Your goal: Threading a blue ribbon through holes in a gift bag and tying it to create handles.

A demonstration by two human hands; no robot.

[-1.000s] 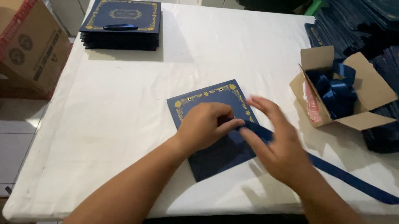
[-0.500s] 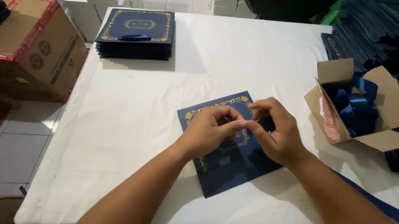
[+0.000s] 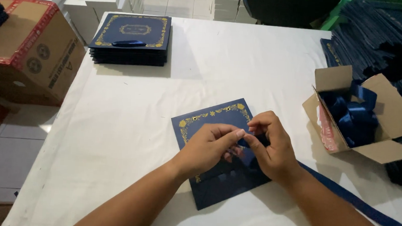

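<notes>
A flat navy paper bag (image 3: 209, 123) with a gold border and two small holes lies on the white table (image 3: 130, 122). Both hands work over its middle. My left hand (image 3: 210, 148) and my right hand (image 3: 271, 147) meet fingertip to fingertip, pinching the end of a dark blue ribbon (image 3: 358, 206). The ribbon runs from under my right wrist toward the table's front right edge. The ribbon's tip is hidden by my fingers.
A stack of finished navy bags (image 3: 131, 39) with a ribbon handle sits at the far left. An open cardboard box (image 3: 386, 124) of blue ribbon stands at the right, with piles of navy bags (image 3: 382, 31) behind it. A large carton (image 3: 23, 51) stands off the table's left side.
My hands have come together over the bag's middle and now pinch the ribbon end. The view has shifted so the stack and box sit lower in frame.
</notes>
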